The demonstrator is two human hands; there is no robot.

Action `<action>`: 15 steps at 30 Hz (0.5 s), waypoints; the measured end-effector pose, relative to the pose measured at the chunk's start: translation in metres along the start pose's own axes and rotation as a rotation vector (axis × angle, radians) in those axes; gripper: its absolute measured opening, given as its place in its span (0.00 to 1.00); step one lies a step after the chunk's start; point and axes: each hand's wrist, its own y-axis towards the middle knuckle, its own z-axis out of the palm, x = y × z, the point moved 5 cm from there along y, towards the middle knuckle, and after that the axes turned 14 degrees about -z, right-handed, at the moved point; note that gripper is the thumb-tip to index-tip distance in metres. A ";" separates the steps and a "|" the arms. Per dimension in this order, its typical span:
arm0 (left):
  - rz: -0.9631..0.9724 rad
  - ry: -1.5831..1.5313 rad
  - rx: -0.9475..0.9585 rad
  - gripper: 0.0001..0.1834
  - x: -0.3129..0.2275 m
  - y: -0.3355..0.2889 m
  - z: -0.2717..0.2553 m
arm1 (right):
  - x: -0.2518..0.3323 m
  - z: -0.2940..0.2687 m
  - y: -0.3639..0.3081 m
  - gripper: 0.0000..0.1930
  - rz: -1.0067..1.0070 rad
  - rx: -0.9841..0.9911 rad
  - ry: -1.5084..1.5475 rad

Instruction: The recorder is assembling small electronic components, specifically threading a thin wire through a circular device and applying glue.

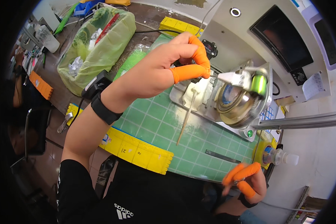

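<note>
Orange finger cots are covering the fingertips of the left hand (164, 71) and right hand (250, 181). A green mat (156, 123) is showing a pale grid; 1 yellow ruler (138, 151) is edging it. The bag (100, 44) is appearing translucent green, possibly.

A small workshop or factory bench: a green gridded cutting mat (153, 123) with yellow ruler edging on a worn wooden table (59, 89), a winding machine (242, 97) with dark screen, and a bag of scrap (100, 48) at the far-left corner.
</note>
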 end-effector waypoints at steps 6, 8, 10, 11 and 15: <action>0.079 -0.011 -0.001 0.06 0.009 0.003 0.001 | -0.053 0.062 0.045 0.16 0.357 0.081 0.458; 0.101 -0.019 -0.052 0.06 0.012 0.004 0.000 | -0.077 0.085 0.051 0.27 0.480 0.045 0.985; 0.076 -0.054 -0.051 0.06 0.014 0.005 0.002 | -0.088 0.090 0.058 0.31 0.464 0.005 1.041; 0.055 -0.084 -0.060 0.05 0.015 0.005 0.002 | -0.092 0.091 0.063 0.34 0.446 -0.023 1.090; 0.016 -0.130 -0.102 0.04 0.016 0.001 0.003 | -0.079 0.104 0.112 0.28 0.244 0.062 1.453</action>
